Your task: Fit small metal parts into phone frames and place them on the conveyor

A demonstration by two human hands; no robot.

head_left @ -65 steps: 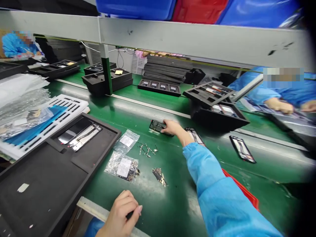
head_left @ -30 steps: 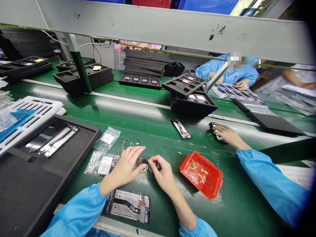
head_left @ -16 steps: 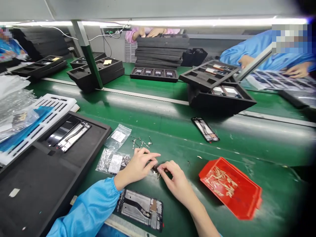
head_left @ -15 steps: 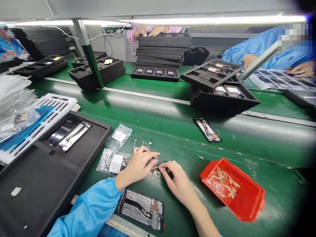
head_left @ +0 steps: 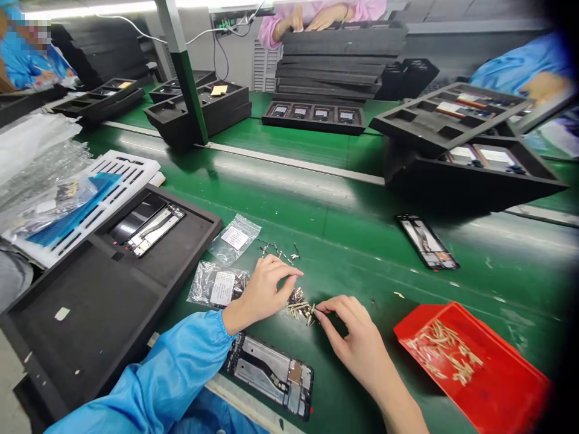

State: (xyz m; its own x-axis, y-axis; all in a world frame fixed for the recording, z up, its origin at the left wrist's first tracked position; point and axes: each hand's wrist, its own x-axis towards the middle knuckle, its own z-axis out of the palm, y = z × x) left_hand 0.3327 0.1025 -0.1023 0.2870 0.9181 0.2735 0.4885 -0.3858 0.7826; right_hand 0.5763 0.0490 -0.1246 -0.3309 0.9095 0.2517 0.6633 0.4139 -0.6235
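Note:
A small heap of thin metal parts (head_left: pixel 300 307) lies on the green belt (head_left: pixel 362 235). My left hand (head_left: pixel 262 292) rests on the heap's left side, fingers bent down onto the parts. My right hand (head_left: pixel 350 334) reaches in from the right, with thumb and forefinger pinched together at the heap's edge; whether a part sits between them is too small to see. A phone frame (head_left: pixel 271 375) lies flat at the near edge, just below both hands. More loose metal parts (head_left: pixel 278 250) are scattered beyond my left hand.
Two small plastic bags (head_left: pixel 221 265) lie left of the hands. A black foam tray (head_left: pixel 108 283) holds phone parts at left. A red bin (head_left: pixel 474 367) of metal parts sits at right. Another phone frame (head_left: pixel 427 242) lies on the belt. Stacked black trays (head_left: pixel 456 150) stand behind; other people work beyond.
My right hand came back from a phone frame far out on the belt, and both hands now work at the heap. A phone frame now lies at the near edge. The view has tilted down.

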